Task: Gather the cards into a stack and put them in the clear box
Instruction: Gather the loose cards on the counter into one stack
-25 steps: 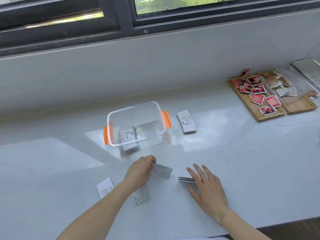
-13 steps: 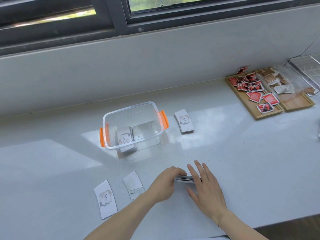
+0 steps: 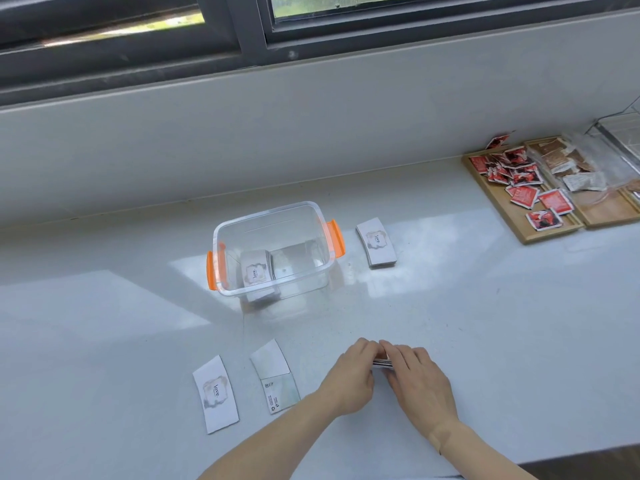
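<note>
Two loose cards are lying face up on the worktop (image 3: 104, 323) at the near left — a "love" card (image 3: 215, 393) and a folded card (image 3: 274, 375) beside it. Behind them the clear box (image 3: 273, 249) is already holding a small pile, and another pile (image 3: 376, 242) is sitting just right of it. The left hand (image 3: 349, 379) and right hand (image 3: 417, 381) are meeting palm-down, fingers curled in, both pinching a thin stack (image 3: 382, 362) between them and squaring its edges. Gathering looks half done — next the left hand would likely need to reach for the loose cards.
</note>
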A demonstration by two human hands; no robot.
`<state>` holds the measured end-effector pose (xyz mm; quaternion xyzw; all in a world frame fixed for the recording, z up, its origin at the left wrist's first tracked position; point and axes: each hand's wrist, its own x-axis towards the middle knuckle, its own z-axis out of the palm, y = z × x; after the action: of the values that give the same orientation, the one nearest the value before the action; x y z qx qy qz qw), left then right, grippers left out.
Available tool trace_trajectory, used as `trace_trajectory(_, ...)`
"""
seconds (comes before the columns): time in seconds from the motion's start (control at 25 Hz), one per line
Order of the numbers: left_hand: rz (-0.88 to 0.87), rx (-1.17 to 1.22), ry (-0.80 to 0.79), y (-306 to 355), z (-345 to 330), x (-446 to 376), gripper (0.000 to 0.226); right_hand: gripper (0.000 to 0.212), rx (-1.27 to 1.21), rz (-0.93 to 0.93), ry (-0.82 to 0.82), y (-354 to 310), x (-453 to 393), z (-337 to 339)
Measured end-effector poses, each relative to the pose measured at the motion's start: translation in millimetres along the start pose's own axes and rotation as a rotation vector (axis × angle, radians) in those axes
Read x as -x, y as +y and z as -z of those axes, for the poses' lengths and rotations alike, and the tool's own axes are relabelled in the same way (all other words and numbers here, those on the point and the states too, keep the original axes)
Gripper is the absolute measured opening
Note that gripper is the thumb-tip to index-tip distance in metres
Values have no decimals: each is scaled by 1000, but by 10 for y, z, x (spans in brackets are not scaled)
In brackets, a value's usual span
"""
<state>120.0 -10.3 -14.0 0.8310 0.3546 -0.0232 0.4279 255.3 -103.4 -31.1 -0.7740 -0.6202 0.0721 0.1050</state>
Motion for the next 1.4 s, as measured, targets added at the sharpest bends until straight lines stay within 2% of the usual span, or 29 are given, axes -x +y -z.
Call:
trace_trajectory(0.16,29,-134,-1,-119,105,83,57,46,30,38,-39,8,-72,61)
trace_trajectory(0.36,36,-393,58,-698,595,475,68,37,-24,124,-74,-91,-226,65)
trace_trajectory(0.48,72,-569,-31,-991,888,710,72,34,-40,197,-88,-238,-325,19)
trace_trajectory(0.6,89,-680,-123,-1137,1023,853,71,33,-49,265,-94,-359,-384,-30)
trace_trajectory(0.8,59,-711,-120,-1140,963,830,61,37,-52,302,-78,-401,-349,-8)
trace_trajectory(1.04,92,-647,-47,-1220,965,799,49,42,-19,297,-100,-438,-274,48)
trace_trajectory(1.16,148,-546,20,-1208,1029,801,29,49,7,274,-118,-447,-279,50)
trace_trajectory(1.24,192,-415,111,-1186,1059,781,26,54,10,256,-118,-452,-306,44)
trace_trajectory(1.4,255,-78,431,-1034,905,708,25,64,8,231,-106,-461,-326,10)
